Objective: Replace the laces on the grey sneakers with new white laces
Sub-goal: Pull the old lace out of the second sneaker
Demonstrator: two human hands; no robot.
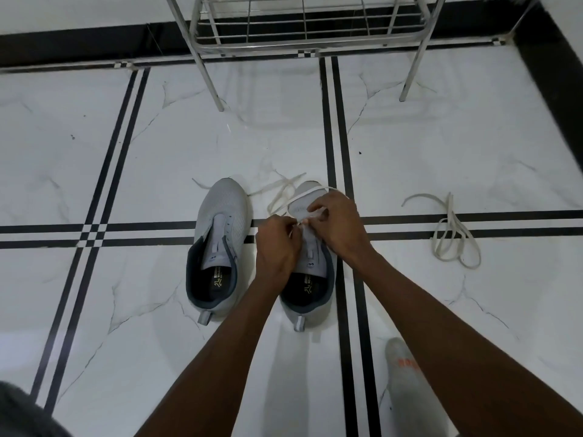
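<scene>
From the head view, both hands met over the right sneaker (310, 263), which lay toe away from the person, its long axis running straight ahead. The left hand (277, 244) and right hand (339, 227) each pinched the white lace (285, 190) at the lower eyelets; its slack trailed beyond the toe, so threading likely pulls toward the heel

White marble-look floor tiles (441, 146), grey-veined and glossy, with paired black inlay stripes (337, 121) crossing under and beside the grip. Black skirting band (79, 42) along the far wall beyond the grip. Metal wire rack (303, 29) on slanted legs, standing directly ahead of the grip.
</scene>
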